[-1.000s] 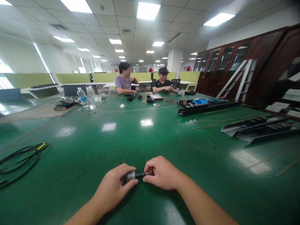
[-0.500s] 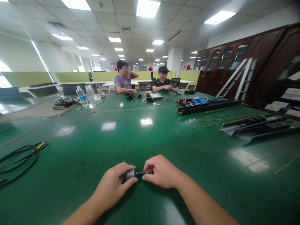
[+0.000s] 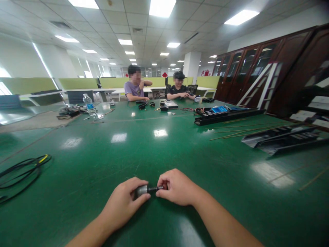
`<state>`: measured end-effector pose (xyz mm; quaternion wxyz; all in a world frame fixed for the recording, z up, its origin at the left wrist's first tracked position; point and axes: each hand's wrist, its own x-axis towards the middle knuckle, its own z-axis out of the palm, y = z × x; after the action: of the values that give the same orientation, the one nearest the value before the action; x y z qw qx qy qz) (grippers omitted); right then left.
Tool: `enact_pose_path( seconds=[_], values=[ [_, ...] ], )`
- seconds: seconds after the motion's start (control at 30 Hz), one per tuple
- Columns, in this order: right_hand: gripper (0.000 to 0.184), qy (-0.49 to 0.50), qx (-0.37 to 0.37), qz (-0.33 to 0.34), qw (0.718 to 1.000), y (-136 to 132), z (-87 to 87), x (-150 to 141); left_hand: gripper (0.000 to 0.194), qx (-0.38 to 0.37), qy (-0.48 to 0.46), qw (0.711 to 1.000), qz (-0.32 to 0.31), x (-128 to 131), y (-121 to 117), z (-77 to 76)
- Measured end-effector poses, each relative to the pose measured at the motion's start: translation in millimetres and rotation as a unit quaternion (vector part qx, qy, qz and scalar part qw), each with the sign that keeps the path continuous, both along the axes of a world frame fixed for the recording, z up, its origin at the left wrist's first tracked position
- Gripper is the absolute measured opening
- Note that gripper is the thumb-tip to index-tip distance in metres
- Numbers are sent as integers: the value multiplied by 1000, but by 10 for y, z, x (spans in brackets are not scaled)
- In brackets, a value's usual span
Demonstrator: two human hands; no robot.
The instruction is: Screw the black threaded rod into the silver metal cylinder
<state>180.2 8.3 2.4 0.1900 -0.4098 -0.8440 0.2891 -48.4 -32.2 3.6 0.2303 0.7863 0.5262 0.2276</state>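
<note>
Low over the green table [image 3: 138, 151], near its front, my left hand [image 3: 123, 202] is closed around a silver cylindrical metal part [image 3: 142, 190]. A thin dark shaft [image 3: 153, 189] sticks out of that part to the right. My right hand [image 3: 177, 188] pinches the shaft's far end between thumb and fingers. The fingertips of both hands hide the ends, so I cannot tell exactly what kind of part it is.
A coiled black cable [image 3: 23, 175] lies at the left. Dark metal channels [image 3: 282, 137] and thin rods [image 3: 236, 134] lie at the right. Farther back stand a water bottle [image 3: 88, 103] and small black boxes [image 3: 163, 106]. Two people [image 3: 135, 85] sit across the table.
My hands and the metal part stay almost in place. Across the table, one person's raised hand has come down a little from the head. The view has shifted slightly.
</note>
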Motion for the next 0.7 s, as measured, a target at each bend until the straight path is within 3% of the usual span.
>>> enact_pose_path(
  seconds=[0.7],
  values=[
    [15,3,-8,-1,1000,-3,6,19,22,-5,2,1000,-2,1,2,26]
  ],
)
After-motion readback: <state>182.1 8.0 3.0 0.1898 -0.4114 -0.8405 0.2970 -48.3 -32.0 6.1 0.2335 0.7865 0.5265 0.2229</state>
